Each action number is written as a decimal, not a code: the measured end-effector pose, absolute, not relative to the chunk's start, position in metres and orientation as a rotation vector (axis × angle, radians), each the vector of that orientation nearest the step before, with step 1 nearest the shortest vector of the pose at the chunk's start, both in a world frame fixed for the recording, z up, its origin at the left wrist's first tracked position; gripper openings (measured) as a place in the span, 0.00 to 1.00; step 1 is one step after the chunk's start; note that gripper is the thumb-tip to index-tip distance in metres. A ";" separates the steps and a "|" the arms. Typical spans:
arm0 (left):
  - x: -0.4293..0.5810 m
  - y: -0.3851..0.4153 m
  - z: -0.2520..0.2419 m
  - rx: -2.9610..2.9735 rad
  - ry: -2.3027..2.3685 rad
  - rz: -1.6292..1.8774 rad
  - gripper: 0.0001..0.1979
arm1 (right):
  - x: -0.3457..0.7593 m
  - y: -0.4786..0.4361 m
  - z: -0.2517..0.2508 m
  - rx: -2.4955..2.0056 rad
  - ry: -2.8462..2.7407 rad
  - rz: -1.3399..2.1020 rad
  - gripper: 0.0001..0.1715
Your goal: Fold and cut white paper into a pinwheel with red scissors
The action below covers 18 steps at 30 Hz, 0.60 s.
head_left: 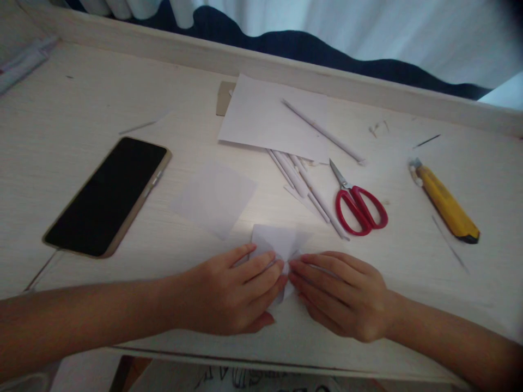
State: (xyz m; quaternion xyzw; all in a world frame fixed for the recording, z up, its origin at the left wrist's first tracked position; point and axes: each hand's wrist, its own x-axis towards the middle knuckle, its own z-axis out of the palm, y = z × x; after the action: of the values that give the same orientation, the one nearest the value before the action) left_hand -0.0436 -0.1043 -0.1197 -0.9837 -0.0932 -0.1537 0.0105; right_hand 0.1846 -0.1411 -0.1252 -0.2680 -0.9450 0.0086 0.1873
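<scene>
A small piece of white paper (273, 235), seemingly folded, lies near the front of the table between my two hands. My left hand (245, 291) presses on its left part with the fingertips close together. From the other side my right hand (343, 294) grips the paper's right part, its fingers bunched and the tips almost touching those of the left. Most of the paper's lower part is hidden under the fingers. Just beyond lies a flat square of thin white paper (214, 198). Red-handled scissors (355, 204) rest beyond my right hand, points facing away.
A black-screened phone (106, 198) with a cable lies at left. Several rolled paper sticks (304, 179) stick out from under a white sheet (273, 117), with another paper stick (322, 130) on top. A yellow box cutter (447, 204) is at right. A raised ledge (196, 57) borders the back.
</scene>
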 end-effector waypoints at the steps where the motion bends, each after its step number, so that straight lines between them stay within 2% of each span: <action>1: -0.044 -0.104 -0.120 -3.065 -0.288 -0.486 0.18 | 0.184 -0.141 -0.125 -0.763 -2.660 0.027 0.13; 18: -0.046 -0.102 -0.122 -3.064 -0.213 -0.539 0.20 | 0.182 -0.138 -0.125 -0.804 -2.682 0.047 0.15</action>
State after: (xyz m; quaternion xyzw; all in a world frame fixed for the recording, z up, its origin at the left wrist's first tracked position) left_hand -0.0461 -0.1019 -0.1217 -0.9825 -0.0683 -0.1729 0.0114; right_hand 0.1820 -0.1381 -0.1246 -0.2831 -0.9438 0.0167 0.1697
